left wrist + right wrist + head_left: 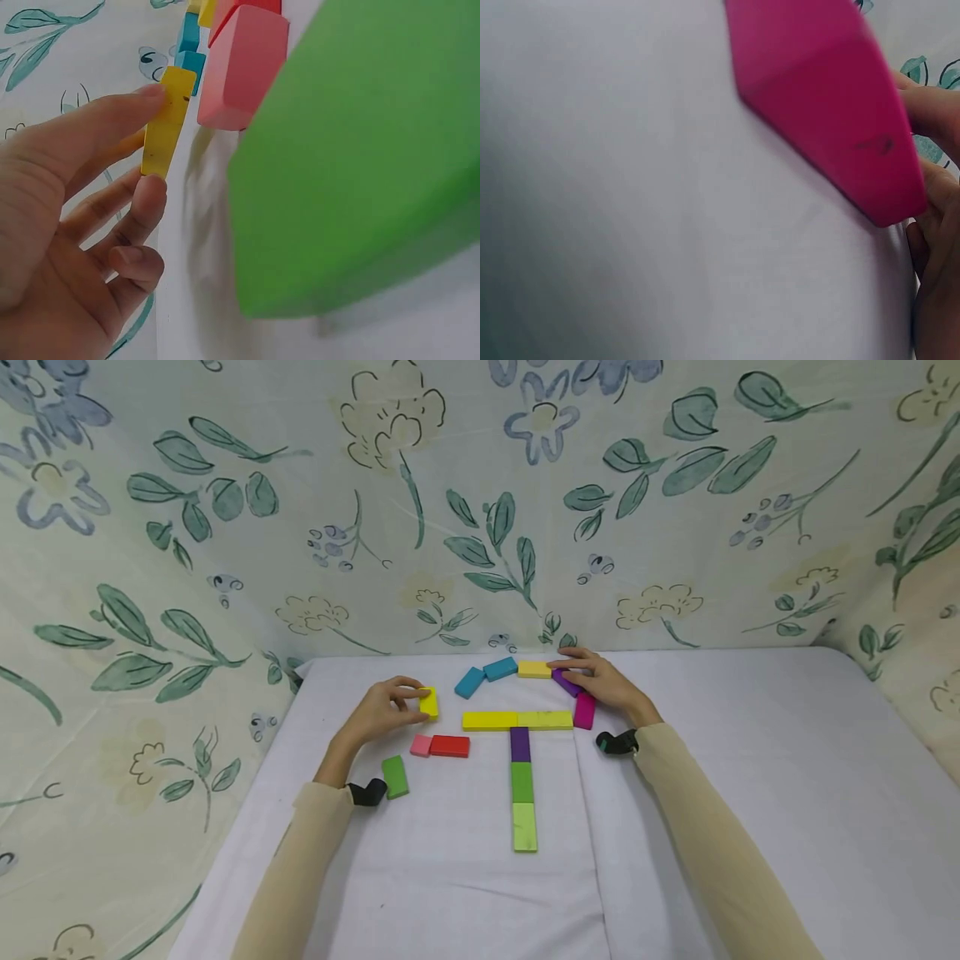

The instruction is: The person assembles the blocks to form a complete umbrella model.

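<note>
In the head view my left hand (384,710) pinches a yellow block (428,703) between thumb and fingers; in the left wrist view the block (169,124) stands on end between the fingertips. At the upper right, my right hand (600,681) has thumb and fingers about a purple block (567,682), partly covering it. That block lies in a curved row with two blue blocks (500,669), a yellow block (534,670) and a magenta block (584,711). The magenta block (832,127) hides part of the right fingers in the right wrist view.
Below the curve, two yellow blocks (490,721) form a bar over a column of purple (520,744), green (522,782) and light green (525,827) blocks. Pink (421,745), red (450,746) and green (395,777) blocks lie left on the white cloth (450,893).
</note>
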`<act>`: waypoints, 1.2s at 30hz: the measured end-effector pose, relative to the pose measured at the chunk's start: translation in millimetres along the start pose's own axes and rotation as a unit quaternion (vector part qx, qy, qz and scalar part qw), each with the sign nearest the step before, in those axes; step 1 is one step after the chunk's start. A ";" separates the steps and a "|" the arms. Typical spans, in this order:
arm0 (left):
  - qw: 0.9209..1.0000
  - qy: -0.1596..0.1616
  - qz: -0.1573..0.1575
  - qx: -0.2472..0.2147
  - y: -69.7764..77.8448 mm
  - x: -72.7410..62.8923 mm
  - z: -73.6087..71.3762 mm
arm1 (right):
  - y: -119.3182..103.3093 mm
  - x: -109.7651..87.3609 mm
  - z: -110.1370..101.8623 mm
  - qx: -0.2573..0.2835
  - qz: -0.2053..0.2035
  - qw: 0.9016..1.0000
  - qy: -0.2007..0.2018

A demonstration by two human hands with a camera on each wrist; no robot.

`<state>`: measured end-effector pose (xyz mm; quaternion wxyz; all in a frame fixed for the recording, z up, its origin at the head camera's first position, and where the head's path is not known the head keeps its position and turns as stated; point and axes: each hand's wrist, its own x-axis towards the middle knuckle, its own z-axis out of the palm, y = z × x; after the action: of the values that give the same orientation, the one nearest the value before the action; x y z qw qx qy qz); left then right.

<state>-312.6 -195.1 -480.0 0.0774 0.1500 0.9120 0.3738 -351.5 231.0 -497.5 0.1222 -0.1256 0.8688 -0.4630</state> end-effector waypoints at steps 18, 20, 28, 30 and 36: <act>0.998 -0.061 0.007 -0.010 10.3 20.5 11.7 | 18.3 12.3 1.1 -0.005 -0.006 1.000 0.004; 0.998 -0.061 0.004 -0.008 10.5 21.3 12.2 | 18.5 12.5 1.0 -0.006 -0.006 1.000 0.003; 0.998 -0.056 -0.001 0.006 10.9 24.2 15.6 | 19.4 11.6 0.2 -0.009 -0.003 1.000 0.006; 0.998 -0.054 -0.002 0.008 11.8 24.1 16.2 | 18.5 10.7 0.1 -0.006 -0.001 1.000 0.007; 0.998 -0.055 -0.003 0.013 15.2 23.0 17.5 | 15.6 8.6 -0.3 0.002 -0.001 1.000 0.002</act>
<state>-326.5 -165.7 -482.3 0.1264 0.1682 0.9118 0.3526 -361.3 236.8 -511.3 0.1198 -0.1254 0.8682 -0.4650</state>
